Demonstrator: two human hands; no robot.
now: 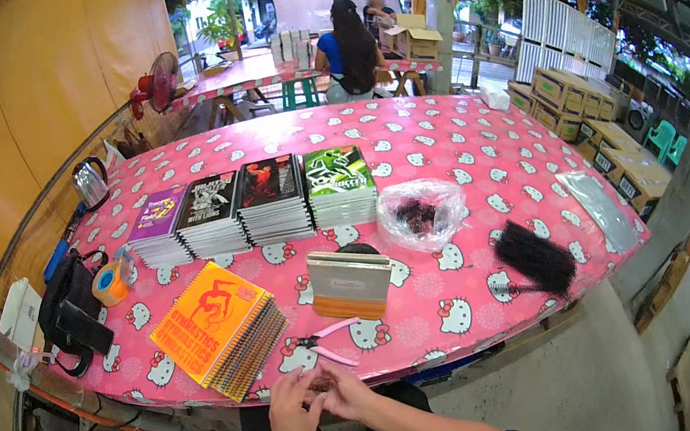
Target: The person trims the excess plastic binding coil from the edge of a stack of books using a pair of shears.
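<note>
At the table's near edge my left hand [293, 415] and my right hand [348, 396] meet, both with fingers curled in. Something small and dark shows between the fingertips, too small and hidden to name. Just beyond them lie pink-handled cutting pliers [331, 338], jaws pointing left. To the left is a stack of orange spiral-bound notebooks [210, 321], their coils along the right side. Behind the pliers stands a grey block of cards or sheets [348, 278] on a wooden base.
Further back are stacks of purple [156, 215], black [210, 204], dark red [271, 189] and green books [339, 173]. A clear plastic bag [420, 213] with dark pieces and a pile of black coils [536, 258] lie rightward. Tape [111, 284] and a black bag [65, 306] sit left. Two people are beyond.
</note>
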